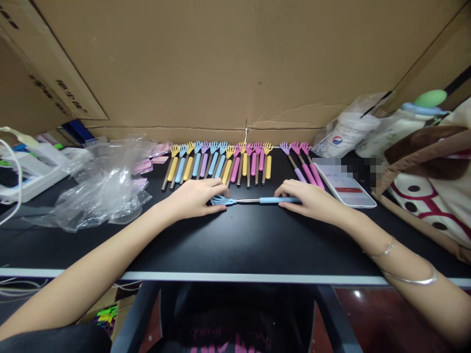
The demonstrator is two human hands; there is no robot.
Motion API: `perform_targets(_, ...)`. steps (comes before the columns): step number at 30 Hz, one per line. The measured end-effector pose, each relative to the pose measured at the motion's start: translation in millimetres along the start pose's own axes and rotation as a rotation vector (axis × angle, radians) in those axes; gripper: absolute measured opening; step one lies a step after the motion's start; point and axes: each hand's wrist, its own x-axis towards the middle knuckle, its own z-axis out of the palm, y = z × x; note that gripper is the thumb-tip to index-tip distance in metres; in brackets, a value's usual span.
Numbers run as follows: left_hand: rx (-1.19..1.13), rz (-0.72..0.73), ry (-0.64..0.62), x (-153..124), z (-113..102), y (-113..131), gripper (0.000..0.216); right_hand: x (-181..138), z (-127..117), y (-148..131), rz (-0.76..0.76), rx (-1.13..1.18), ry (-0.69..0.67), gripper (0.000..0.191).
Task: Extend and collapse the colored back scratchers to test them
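A blue telescopic back scratcher [253, 200] lies sideways on the black table [235, 245], claw end to the left, its metal rod partly extended. My left hand [196, 197] pinches the blue claw end. My right hand [307, 197] grips the blue handle end. Behind them a row of several back scratchers [221, 164] in yellow, blue, purple and pink lies side by side, claws toward the cardboard wall. Three more, purple and pink [303, 164], lie a little apart to the right.
Crumpled clear plastic bags [103, 189] sit at the left, with white items [29, 171] beyond. A phone [348, 189] lies right of my right hand. A patterned bag [434, 186] and a wrapped cup [346, 132] stand at the right. Cardboard [221, 63] walls the back.
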Motion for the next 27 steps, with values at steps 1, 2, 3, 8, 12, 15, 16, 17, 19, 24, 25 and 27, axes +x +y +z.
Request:
perform_targets(1, 0.003, -0.001, 0.000, 0.0, 0.1, -0.2, 0.028, -0.1, -0.1, -0.3, -0.002, 0.001, 0.001, 0.016)
perform_targets(2, 0.006, -0.001, -0.002, 0.1, 0.2, -0.3, 0.028, -0.1, -0.2, -0.6, -0.003, 0.002, 0.002, 0.016)
perform_targets(3, 0.009, -0.001, -0.006, 0.1, 0.2, -0.4, 0.028, -0.1, -0.3, -1.0, -0.003, 0.003, 0.003, 0.016)
perform_targets(8, 0.016, -0.001, -0.013, 0.1, 0.4, -1.0, 0.026, 0.1, -0.3, -0.9, -0.005, 0.000, -0.001, 0.016)
perform_targets(12, 0.016, 0.007, -0.010, -0.2, 0.6, -1.6, 0.027, 0.3, 0.6, 0.5, -0.004, -0.006, -0.001, 0.017)
perform_targets(15, 0.019, 0.008, -0.010, -0.4, 0.7, -1.6, 0.027, 0.3, 0.7, -0.2, -0.006, -0.006, 0.000, 0.017)
perform_targets(16, 0.020, 0.008, -0.008, -0.5, 0.8, -1.6, 0.027, 0.2, 0.6, -0.7, -0.005, -0.006, 0.001, 0.017)
perform_targets(17, 0.021, 0.009, -0.007, -0.5, 0.8, -1.5, 0.027, 0.1, 0.5, -1.2, -0.004, -0.007, 0.001, 0.017)
perform_targets(19, 0.021, 0.010, -0.006, -0.5, 0.8, -1.3, 0.027, -0.1, 0.0, -2.2, 0.000, -0.010, 0.004, 0.017)
perform_targets(24, 0.027, 0.000, -0.022, -0.3, -1.4, 1.3, 0.024, 0.2, -1.0, -3.5, 0.012, -0.014, -0.018, 0.017)
perform_targets(25, 0.028, -0.002, -0.026, -0.4, -2.3, 2.1, 0.024, 0.5, -0.8, -3.6, 0.013, -0.014, -0.022, 0.017)
perform_targets(27, 0.028, -0.005, -0.033, -0.7, -4.1, 4.0, 0.022, 1.1, -0.4, -3.9, 0.016, -0.013, -0.031, 0.018)
